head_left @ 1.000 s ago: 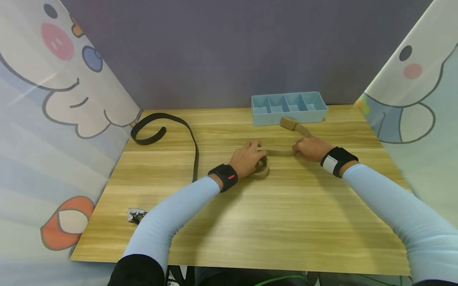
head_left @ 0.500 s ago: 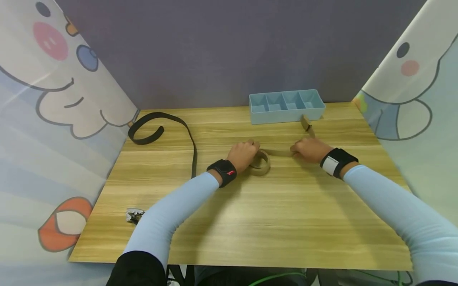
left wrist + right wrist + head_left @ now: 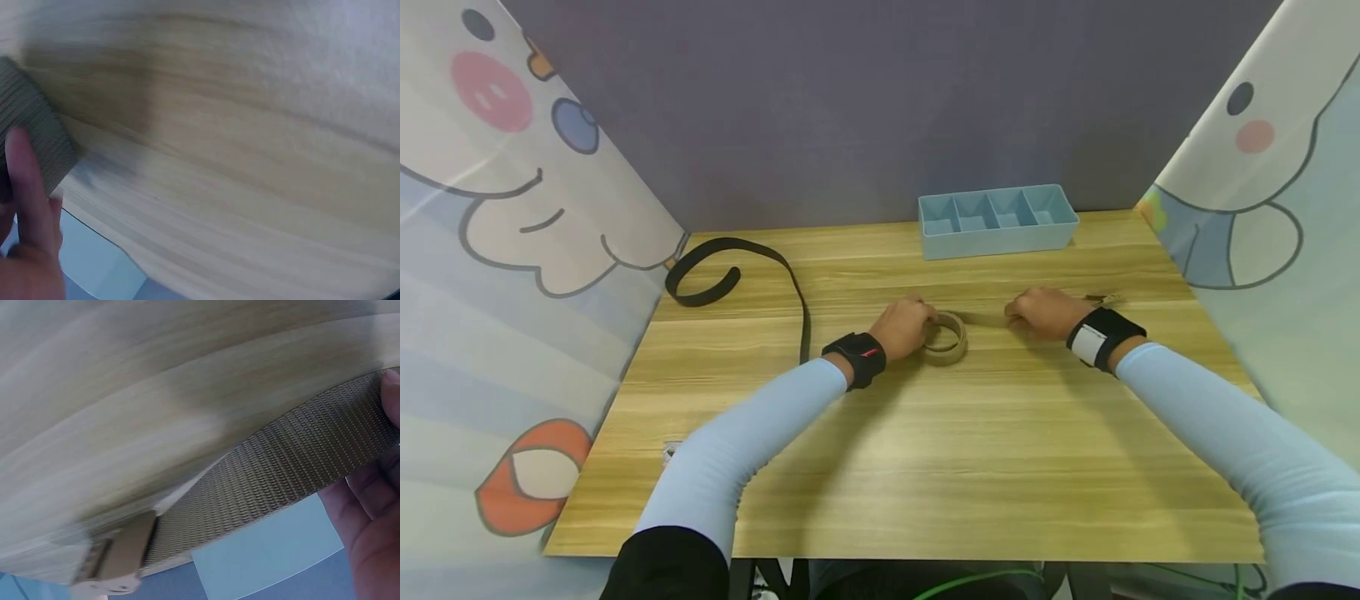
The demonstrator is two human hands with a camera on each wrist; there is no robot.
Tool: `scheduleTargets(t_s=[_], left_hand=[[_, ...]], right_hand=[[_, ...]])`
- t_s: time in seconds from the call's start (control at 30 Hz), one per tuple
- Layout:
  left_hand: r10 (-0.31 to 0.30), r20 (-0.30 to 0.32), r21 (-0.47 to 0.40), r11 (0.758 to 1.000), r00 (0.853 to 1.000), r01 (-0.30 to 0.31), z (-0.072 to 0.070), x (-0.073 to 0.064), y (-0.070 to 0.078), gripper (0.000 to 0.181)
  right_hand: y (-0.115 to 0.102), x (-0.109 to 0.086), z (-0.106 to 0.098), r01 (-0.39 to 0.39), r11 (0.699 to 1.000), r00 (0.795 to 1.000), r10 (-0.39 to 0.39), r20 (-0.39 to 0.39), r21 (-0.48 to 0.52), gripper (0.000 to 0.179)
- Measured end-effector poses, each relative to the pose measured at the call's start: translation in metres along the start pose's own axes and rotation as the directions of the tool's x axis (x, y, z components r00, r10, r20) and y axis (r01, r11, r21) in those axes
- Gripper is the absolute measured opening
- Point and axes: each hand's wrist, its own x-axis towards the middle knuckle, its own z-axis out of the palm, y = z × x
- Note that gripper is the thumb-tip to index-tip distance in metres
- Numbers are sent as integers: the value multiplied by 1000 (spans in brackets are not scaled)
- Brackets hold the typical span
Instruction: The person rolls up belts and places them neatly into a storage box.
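Note:
A khaki woven belt [image 3: 946, 346] is wound into a coil near the table's middle. My left hand [image 3: 902, 327] holds the coil at its left side. In the left wrist view a finger lies along the ribbed webbing [image 3: 37, 125]. From the coil a flat stretch of belt runs right to my right hand [image 3: 1047, 313], which pinches it between thumb and fingers. Beyond that hand the belt ends in a tan buckle [image 3: 122, 556], seen close in the right wrist view. In the head view the buckle is partly hidden behind the hand.
A light-blue box [image 3: 996, 237] with several compartments stands at the table's back edge. To the left, a black belt [image 3: 730, 243] lies partly curled, its lower end hidden by my left arm. A small silvery object [image 3: 672, 451] shows beside the left sleeve.
The buckle end has swung from in front of the blue box to the right, behind my right hand. My left fingers have drawn back to the coil's left side, baring more of it.

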Motion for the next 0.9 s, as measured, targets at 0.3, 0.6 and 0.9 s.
scheduleTargets(t_s=[0.3,0.6,0.9], left_hand=[[29,405,-106,994,914,15,-26,5,-7,51],[45,341,149,984,939,-101,-24,-7,-4,63],[63,20,343,937,998,-66,1,-13,5,70]], right_hand=[[-3,1,-2,18,1000,1000,-18,0,0,28],[-9,3,-2,23,1000,1000,-23,-17,3,29],[-20,10,2,24,999,999,-22,-43,41,19]])
